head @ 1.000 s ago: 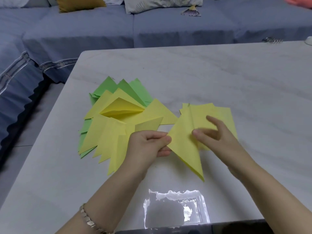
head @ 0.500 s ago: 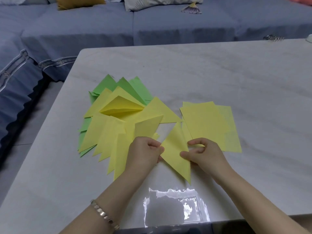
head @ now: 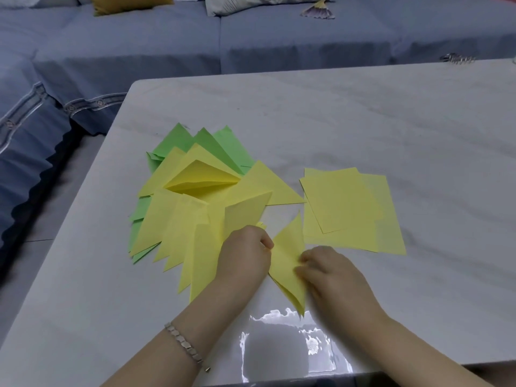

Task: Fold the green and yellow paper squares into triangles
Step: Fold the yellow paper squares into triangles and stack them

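The yellow paper triangle is pinched from both sides — by the left hand and the right hand.

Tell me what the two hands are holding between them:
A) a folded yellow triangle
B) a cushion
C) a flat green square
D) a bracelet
A: the left hand and the right hand each pinch a side of the folded yellow triangle.

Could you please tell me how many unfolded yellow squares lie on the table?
3 visible, stacked right of the folded pile: a top sheet, a lower sheet showing beneath it, a paler sheet along the right edge. More may be hidden underneath.
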A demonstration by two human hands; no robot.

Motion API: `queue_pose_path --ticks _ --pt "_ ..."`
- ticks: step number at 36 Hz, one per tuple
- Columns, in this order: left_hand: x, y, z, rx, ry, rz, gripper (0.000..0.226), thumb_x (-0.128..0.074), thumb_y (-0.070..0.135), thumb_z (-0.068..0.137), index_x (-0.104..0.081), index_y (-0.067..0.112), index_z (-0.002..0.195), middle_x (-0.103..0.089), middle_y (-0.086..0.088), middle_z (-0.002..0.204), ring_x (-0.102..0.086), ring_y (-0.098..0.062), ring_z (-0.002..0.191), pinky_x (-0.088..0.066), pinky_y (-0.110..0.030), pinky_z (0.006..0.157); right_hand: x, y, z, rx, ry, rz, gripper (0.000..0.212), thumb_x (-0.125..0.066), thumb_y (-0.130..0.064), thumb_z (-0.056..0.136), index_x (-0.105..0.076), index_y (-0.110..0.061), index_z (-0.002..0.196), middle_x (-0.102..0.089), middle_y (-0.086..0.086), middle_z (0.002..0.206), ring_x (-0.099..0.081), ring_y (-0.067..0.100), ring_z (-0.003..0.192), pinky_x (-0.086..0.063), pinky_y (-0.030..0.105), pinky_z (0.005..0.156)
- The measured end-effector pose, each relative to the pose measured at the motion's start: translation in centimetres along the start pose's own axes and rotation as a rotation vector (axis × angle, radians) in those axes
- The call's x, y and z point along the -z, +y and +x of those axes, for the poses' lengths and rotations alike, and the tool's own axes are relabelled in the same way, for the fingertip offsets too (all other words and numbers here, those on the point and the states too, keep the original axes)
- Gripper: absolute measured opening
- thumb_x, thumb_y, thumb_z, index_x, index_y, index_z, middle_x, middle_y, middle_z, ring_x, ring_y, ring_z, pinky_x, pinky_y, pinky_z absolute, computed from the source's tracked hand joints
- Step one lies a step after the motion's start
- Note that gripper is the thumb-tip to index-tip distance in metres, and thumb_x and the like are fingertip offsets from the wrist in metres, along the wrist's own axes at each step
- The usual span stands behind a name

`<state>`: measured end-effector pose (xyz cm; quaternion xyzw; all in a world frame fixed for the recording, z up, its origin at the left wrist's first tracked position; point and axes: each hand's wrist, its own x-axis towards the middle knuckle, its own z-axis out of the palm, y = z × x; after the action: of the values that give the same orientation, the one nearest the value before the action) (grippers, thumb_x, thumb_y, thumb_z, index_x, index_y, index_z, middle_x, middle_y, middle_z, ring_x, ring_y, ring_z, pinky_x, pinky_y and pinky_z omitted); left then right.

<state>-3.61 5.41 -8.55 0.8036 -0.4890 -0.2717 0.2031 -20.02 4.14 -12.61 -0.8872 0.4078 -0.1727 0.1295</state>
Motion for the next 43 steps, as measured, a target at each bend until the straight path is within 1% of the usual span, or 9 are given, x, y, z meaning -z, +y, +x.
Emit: queue_pose_path --ticks 3,7,15,17,20,26,31,34,43 --pt "0.0 0.0 0.0 -0.029 -0.011 0.028 0.026 -0.051 0.003 0.082 -0.069 0.015 0.096 -0.067 -0.002 0.093 -0.059 -0.017 0.087 -0.036 -0.021 0.064 -1.0 0.5 -1.1 0.099 0.004 -0.125 0.040 -0.079 0.001 0.046 -0.074 -0.007 0.085 -0.070 0.005 0.094 -0.067 0.026 0.086 -0.048 0.028 0.073" --pt "0.1 0.1 0.0 -0.063 -0.015 0.076 0.025 -0.052 0.006 0.085 -0.068 0.015 0.103 -0.066 -0.001 0.100 -0.058 -0.017 0.095 -0.035 -0.020 0.067 -1.7 0.6 -1.6 0.095 -0.058 -0.222 0.052 -0.065 -0.007 0.050 -0.071 -0.006 0.101 -0.068 0.007 0.112 -0.065 0.026 0.101 -0.034 0.030 0.089" --pt "0.3 0.0 0.0 -0.053 -0.025 0.063 0.022 -0.055 0.008 0.085 -0.068 0.014 0.102 -0.065 -0.002 0.098 -0.058 -0.017 0.094 -0.034 -0.020 0.066 -1.8 1.4 1.1 0.027 -0.034 -0.316 0.047 -0.055 -0.009 0.060 -0.069 -0.006 0.105 -0.067 0.007 0.113 -0.065 0.027 0.103 -0.032 0.031 0.086" --pt "0.2 0.0 0.0 -0.054 -0.021 0.052 0.021 -0.056 0.008 0.085 -0.068 0.014 0.101 -0.065 -0.002 0.097 -0.058 -0.017 0.093 -0.033 -0.020 0.065 -1.5 1.8 2.2 0.002 -0.066 -0.313 0.059 -0.074 -0.008 0.044 -0.070 -0.007 0.103 -0.068 0.006 0.111 -0.066 0.027 0.101 -0.041 0.033 0.086" --pt "0.2 -0.1 -0.1 -0.053 -0.016 0.047 0.021 -0.056 0.009 0.085 -0.069 0.014 0.100 -0.066 -0.001 0.095 -0.058 -0.017 0.092 -0.032 -0.021 0.063 -0.9 2.4 3.6 -0.031 -0.062 -0.295 0.050 -0.064 -0.009 0.051 -0.071 -0.009 0.101 -0.069 0.004 0.109 -0.066 0.029 0.100 -0.053 0.036 0.074" --pt "0.0 -0.3 -0.2 -0.045 0.001 0.029 0.018 -0.057 0.010 0.085 -0.068 0.014 0.099 -0.066 -0.002 0.093 -0.059 -0.018 0.087 -0.034 -0.022 0.063 -0.4 3.2 5.2 -0.170 -0.141 -0.028 0.052 -0.026 -0.033 0.088 -0.053 -0.020 0.130 -0.046 -0.008 0.139 -0.028 0.023 0.139 -0.023 0.040 0.107" --pt "0.0 -0.2 -0.2 -0.044 0.009 0.024 0.018 -0.058 0.010 0.085 -0.069 0.013 0.099 -0.066 -0.003 0.093 -0.059 -0.019 0.087 -0.035 -0.022 0.064 -1.1 3.5 4.8 -0.167 -0.033 0.031 0.040 -0.042 -0.029 0.088 -0.061 -0.017 0.122 -0.055 -0.004 0.131 -0.036 0.031 0.134 -0.029 0.045 0.104" --pt "0.0 -0.2 -0.2 -0.044 0.013 0.021 0.018 -0.057 0.009 0.085 -0.069 0.013 0.099 -0.066 -0.003 0.095 -0.059 -0.019 0.088 -0.035 -0.021 0.064 -0.6 3.4 4.7 -0.178 -0.108 0.049 0.039 -0.046 -0.032 0.095 -0.050 -0.021 0.133 -0.041 -0.010 0.142 -0.017 0.021 0.142 -0.015 0.037 0.111" --pt "0.0 -0.1 -0.3 -0.057 0.024 0.044 0.019 -0.056 0.008 0.084 -0.068 0.012 0.099 -0.065 -0.004 0.096 -0.058 -0.019 0.090 -0.031 -0.021 0.062 1.6 3.2 3.8 -0.087 -0.321 0.024 0.085 -0.056 -0.067 0.068 -0.038 -0.025 0.140 -0.022 -0.014 0.151 0.007 0.000 0.137 -0.006 0.030 0.112"
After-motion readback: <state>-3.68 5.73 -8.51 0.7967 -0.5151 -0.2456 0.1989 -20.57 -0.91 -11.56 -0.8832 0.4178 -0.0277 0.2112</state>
